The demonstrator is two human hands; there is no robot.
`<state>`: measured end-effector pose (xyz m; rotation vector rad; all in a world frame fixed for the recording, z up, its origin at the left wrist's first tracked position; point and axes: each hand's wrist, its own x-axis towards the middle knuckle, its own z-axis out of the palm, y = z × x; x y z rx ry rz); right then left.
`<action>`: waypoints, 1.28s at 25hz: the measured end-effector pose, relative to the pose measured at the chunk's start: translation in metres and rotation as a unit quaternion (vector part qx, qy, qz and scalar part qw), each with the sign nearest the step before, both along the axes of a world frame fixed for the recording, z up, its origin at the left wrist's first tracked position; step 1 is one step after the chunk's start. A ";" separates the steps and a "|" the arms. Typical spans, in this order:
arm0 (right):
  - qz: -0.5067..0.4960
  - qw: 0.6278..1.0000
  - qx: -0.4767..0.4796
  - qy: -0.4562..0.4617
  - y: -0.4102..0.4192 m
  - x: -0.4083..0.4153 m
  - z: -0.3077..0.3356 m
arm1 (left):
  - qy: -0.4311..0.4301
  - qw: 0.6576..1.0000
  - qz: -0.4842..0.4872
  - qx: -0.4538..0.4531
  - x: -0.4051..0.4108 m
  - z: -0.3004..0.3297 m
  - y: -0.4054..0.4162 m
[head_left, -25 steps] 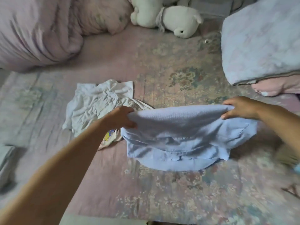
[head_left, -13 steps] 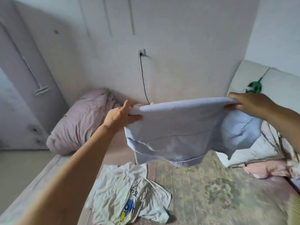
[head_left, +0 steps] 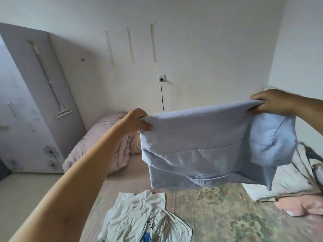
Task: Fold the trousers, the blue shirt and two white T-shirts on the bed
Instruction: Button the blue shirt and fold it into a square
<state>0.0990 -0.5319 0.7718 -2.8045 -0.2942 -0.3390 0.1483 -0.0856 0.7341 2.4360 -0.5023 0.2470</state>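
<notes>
The blue shirt (head_left: pixel 209 145) hangs folded in half in the air above the bed (head_left: pixel 218 206). My left hand (head_left: pixel 138 122) grips its top left corner and my right hand (head_left: pixel 272 102) grips its top right corner, the top edge stretched between them. Below, a crumpled white T-shirt (head_left: pixel 143 219) with a blue print lies on the bed's floral sheet. The trousers are out of view.
A rolled pink quilt (head_left: pixel 103 149) lies at the bed's far left by the wall. Pale and pink pillows (head_left: pixel 297 198) are piled at the right. A wall socket (head_left: pixel 161 78) with a black cable sits behind the shirt. A grey wardrobe (head_left: pixel 35 102) stands at the left.
Both hands lifted the blue shirt off the bed into the air, and my view tilted up from the sheet to the wall.
</notes>
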 end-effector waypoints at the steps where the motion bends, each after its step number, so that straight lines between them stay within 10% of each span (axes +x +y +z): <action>1: -0.002 1.000 -0.006 -0.004 0.001 0.000 0.001 | -0.001 1.000 0.007 -0.026 -0.003 0.002 -0.001; 8: -0.047 0.996 -0.063 -0.032 0.014 -0.009 -0.006 | -0.098 0.963 0.196 0.155 -0.017 0.010 0.005; 24: -0.002 0.998 -0.033 -0.045 0.014 -0.006 0.037 | -0.068 0.997 0.017 0.022 -0.007 0.042 0.003; 32: -0.047 0.996 -0.068 0.020 0.011 0.014 -0.020 | -0.102 0.962 0.116 0.223 0.007 0.001 -0.019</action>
